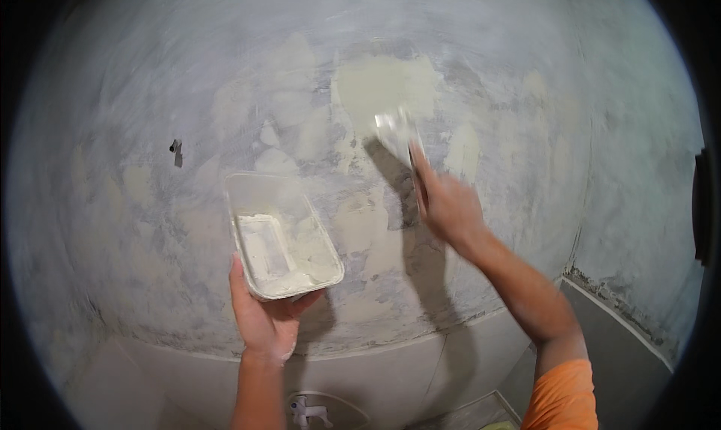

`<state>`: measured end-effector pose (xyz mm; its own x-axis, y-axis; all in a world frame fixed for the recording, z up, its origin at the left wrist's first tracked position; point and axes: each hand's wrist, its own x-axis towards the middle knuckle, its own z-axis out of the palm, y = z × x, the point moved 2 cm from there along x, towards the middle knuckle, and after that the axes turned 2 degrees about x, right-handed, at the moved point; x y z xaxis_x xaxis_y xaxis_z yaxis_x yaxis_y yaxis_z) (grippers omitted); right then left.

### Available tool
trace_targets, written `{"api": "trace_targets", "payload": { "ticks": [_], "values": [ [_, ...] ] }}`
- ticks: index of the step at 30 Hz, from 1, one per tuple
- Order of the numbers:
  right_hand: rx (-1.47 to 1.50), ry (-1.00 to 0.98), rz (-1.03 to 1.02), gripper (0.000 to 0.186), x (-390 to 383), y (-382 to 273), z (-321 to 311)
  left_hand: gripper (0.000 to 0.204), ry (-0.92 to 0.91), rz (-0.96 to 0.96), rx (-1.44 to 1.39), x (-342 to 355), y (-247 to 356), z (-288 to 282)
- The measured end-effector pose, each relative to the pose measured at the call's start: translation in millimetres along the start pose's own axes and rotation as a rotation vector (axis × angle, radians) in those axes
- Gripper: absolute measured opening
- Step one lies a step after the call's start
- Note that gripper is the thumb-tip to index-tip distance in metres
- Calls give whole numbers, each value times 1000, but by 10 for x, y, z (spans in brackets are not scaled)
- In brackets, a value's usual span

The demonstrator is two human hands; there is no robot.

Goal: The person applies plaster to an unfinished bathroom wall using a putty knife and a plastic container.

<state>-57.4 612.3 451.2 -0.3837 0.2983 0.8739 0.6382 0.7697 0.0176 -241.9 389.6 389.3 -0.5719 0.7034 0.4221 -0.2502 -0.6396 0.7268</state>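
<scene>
While our left hand cups a white rectangular tub of pale filler from below, fingers wrapped round its near end, our right hand grips a putty knife. Its blurred blade lies against the patched grey wall, at two o'clock from the tub and well apart.

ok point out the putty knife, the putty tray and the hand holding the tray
putty knife (396,129), head view, on the smeared blade
putty tray (282,238), head view, on the putty inside
left hand (264,321), head view, on the palm under the tray
</scene>
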Motion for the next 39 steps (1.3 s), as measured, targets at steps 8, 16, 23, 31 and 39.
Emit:
{"api": "trace_targets", "payload": {
  "ticks": [8,16,23,31,39],
  "values": [
    [41,229,55,53,1054,132,-39,76,-147,-88,-85,109,-367,162],
    [155,10,93,61,-1190,59,784,77,-69,-86,-63,91,-288,-186],
    [260,81,64,57,-931,95,429,75,-1,-36,-44,43,-260,-304],
    [125,-22,277,62,-500,-69,788,71,-17,-92,-224,37,-470,-384],
    [141,-286,310,60,-1876,-326,730,67,-33,-158,-363,-33,-576,-580]
  ]
}}
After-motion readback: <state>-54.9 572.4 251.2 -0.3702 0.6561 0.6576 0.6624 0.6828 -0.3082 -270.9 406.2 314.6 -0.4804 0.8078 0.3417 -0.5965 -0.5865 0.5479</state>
